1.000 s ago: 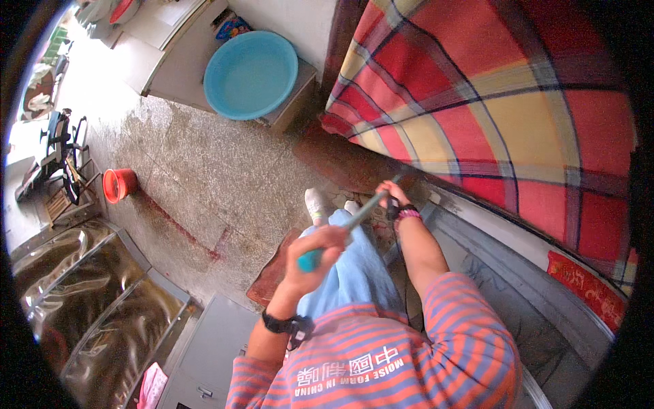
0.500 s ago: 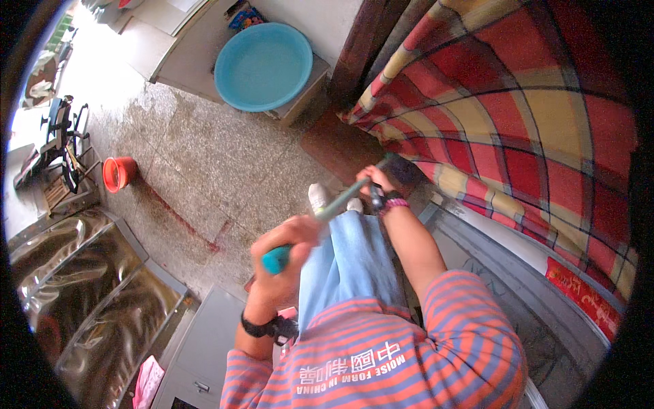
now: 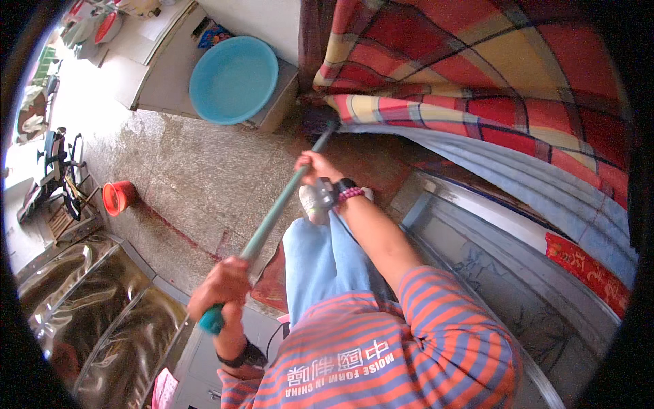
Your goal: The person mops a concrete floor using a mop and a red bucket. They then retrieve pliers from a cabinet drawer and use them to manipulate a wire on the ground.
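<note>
A long green pole (image 3: 276, 213) runs slantwise across the middle, with a teal cap at its near end. My left hand (image 3: 221, 290) is closed round it just above that cap. Farther along, my right hand (image 3: 317, 168) also grips the pole, its wrist wearing pink beads and a dark band. The pole's far end meets a dark, bristly-looking head (image 3: 317, 121) on the floor beside the checked curtain (image 3: 436, 61); whether it is a broom or a mop I cannot tell.
A big light-blue basin (image 3: 234, 80) rests on a low box at the back. On the speckled floor (image 3: 180, 160) stands a red bucket (image 3: 118, 198). Dark-topped furniture (image 3: 102, 307) is at left, a grey glass-panelled piece (image 3: 504, 293) at right. A reddish mat (image 3: 272, 279) lies by my feet.
The pole has swung so its far end and dark head moved left and away from me. My left hand has shifted down-left, my right hand leftward; the curtain's lower edge has moved, showing light-blue cloth.
</note>
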`<state>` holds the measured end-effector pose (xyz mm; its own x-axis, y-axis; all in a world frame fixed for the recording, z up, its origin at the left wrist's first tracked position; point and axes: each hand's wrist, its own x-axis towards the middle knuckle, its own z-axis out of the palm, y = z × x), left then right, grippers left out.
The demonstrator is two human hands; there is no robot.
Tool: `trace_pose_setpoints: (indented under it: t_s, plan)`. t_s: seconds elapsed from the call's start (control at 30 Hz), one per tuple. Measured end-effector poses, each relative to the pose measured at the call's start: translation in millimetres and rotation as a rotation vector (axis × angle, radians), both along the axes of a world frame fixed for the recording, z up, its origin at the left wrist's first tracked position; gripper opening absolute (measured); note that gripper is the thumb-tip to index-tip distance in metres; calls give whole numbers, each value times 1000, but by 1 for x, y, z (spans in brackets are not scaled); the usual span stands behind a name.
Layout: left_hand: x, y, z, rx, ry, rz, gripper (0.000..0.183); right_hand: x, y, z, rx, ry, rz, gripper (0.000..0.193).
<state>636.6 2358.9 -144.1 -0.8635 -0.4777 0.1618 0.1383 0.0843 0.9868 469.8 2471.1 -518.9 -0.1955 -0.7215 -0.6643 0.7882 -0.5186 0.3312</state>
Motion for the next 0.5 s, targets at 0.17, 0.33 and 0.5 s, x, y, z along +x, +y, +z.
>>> trace_pose_setpoints:
  t_s: [0.17, 0.33, 0.5]
  plan:
    - [-36, 60, -73, 181, -142, -317, 18, 17, 171, -72, 170, 132, -26, 31]
    - [-68, 119, -105, 309, -265, -542, 14, 59, 321, -88, 381, 31, -10, 25]
    - [-62, 97, -97, 409, -329, -494, 16, 71, 304, -69, 533, -379, -224, 21]
